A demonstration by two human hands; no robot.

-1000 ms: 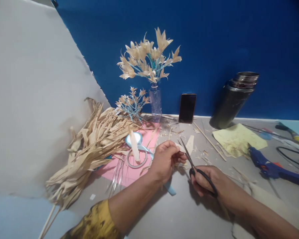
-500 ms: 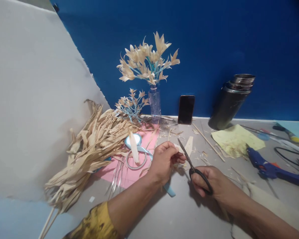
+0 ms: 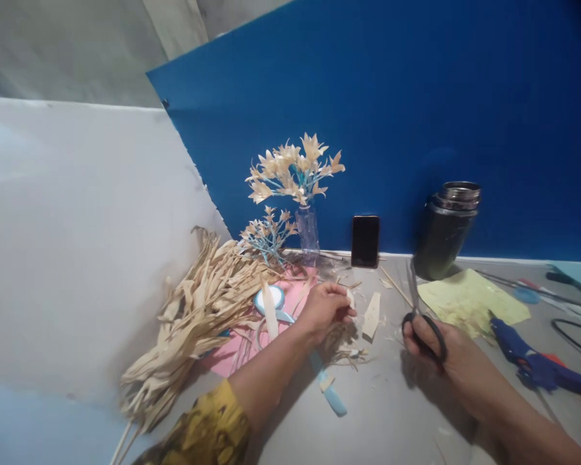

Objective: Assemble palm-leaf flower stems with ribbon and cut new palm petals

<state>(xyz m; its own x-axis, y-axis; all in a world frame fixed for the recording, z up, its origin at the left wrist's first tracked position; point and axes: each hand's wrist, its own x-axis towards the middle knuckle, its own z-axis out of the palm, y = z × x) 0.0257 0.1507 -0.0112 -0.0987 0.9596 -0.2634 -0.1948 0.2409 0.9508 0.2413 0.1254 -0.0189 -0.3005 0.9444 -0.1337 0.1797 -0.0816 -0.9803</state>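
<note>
My left hand is closed in a pinch on a small pale husk piece just above the grey table. My right hand grips black-handled scissors, blades pointing up and away, well to the right of the left hand. A cut husk strip lies between the hands with scraps around it. A pile of dried corn husks lies to the left, partly on a pink sheet.
A bottle vase of husk flowers, a smaller blue-stemmed bunch, a phone and a dark steel flask stand along the blue back wall. Yellow paper, a blue glue gun and cables are at right. A light blue stick lies near my left forearm.
The camera tilted up, so everything sits lower in view. My right hand moved the scissors to the right, away from the husk piece, and the blades now stand clear of the left hand.
</note>
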